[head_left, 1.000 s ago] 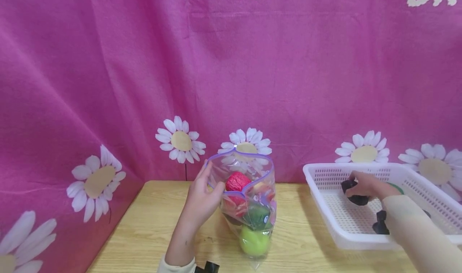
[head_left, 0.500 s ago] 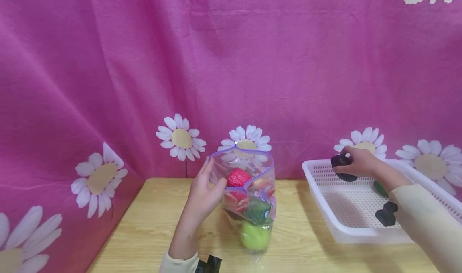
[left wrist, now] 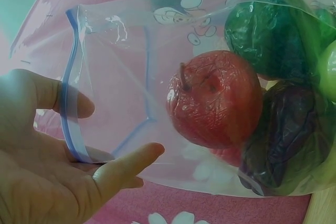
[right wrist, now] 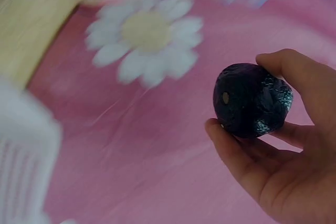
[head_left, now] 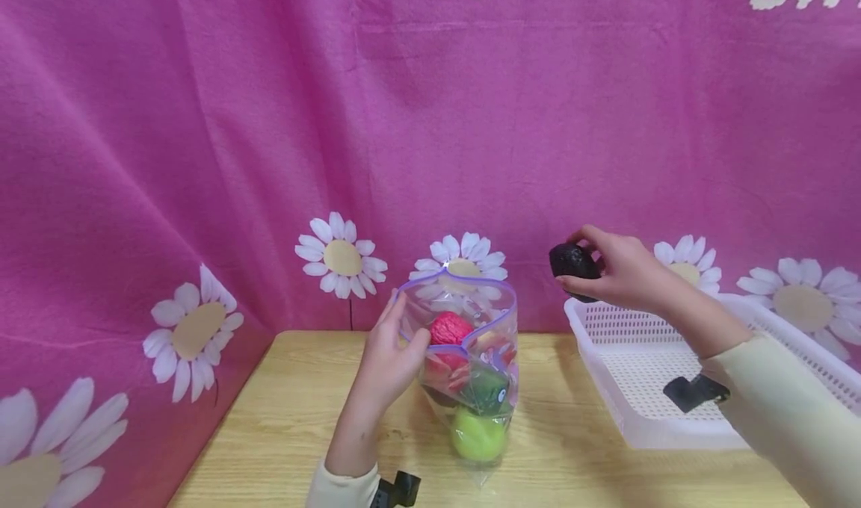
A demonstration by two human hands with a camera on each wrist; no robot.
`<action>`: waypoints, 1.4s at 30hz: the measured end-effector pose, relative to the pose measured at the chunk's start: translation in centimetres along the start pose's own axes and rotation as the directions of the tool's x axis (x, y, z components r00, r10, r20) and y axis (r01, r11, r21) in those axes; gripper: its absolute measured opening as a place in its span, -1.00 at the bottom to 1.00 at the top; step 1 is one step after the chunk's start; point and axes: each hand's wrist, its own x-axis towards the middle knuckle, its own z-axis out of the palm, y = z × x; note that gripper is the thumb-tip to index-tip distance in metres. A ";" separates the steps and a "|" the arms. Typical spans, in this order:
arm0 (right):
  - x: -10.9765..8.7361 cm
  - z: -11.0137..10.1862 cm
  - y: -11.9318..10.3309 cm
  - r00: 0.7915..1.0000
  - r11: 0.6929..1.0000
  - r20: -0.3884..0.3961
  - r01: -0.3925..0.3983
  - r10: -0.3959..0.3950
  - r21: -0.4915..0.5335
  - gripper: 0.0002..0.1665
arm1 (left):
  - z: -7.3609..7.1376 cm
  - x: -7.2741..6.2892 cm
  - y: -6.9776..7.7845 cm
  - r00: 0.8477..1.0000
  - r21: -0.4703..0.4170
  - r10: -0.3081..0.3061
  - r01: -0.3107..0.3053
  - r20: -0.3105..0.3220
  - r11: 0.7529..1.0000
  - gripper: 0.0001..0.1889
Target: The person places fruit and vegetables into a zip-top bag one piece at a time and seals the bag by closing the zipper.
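In the head view, my left hand (head_left: 390,362) holds the left side of a clear zip bag (head_left: 506,329) by its purple rim, and the bag's mouth gapes. The left wrist view shows the fingers and thumb around the zip edge. Inside the bag are a wrinkled red fruit (left wrist: 215,100) with a stem, a dark green one (left wrist: 268,32), a dark purple one (left wrist: 286,140) and a yellow-green one (head_left: 479,435) at the bottom. My right hand (head_left: 625,269) pinches a dark, bumpy avocado (head_left: 572,267) between thumb and fingers, raised above the basket's left back corner.
A white perforated basket (head_left: 628,426) stands on the right of the wooden table (head_left: 282,418), partly hidden by the right sleeve (head_left: 787,411). A pink cloth (head_left: 471,119) with white daisies hangs behind. Small black devices are strapped at both wrists.
My right hand has lifted the avocado out of the basket and carried it up and left toward the bag. The left hand still holds the bag's rim, almost unmoved.
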 end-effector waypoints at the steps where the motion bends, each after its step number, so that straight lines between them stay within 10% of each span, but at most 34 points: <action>1: 0.4 0.0 -1.1 1.000 1.000 -0.006 0.019 -0.019 0.019 -0.45 | 0.0 0.0 0.0 1.000 -0.001 -0.005 0.005 0.002 1.000 -0.25; 13: 4.0 4.7 -9.9 0.951 0.928 -0.024 0.307 -0.309 0.210 -0.42 | -0.2 0.2 -0.4 1.000 0.001 -0.006 0.006 -0.014 1.000 -0.26; 25: 4.8 6.4 -8.2 0.907 0.937 0.243 0.348 -0.343 0.023 -0.55 | 0.3 0.2 0.0 1.000 -0.007 -0.014 0.014 -0.004 1.000 -0.26; 42: 4.8 5.2 -8.8 0.910 0.937 0.256 0.347 -0.328 -0.033 -0.53 | -0.2 0.2 0.1 1.000 -0.035 -0.014 0.014 0.001 0.999 -0.27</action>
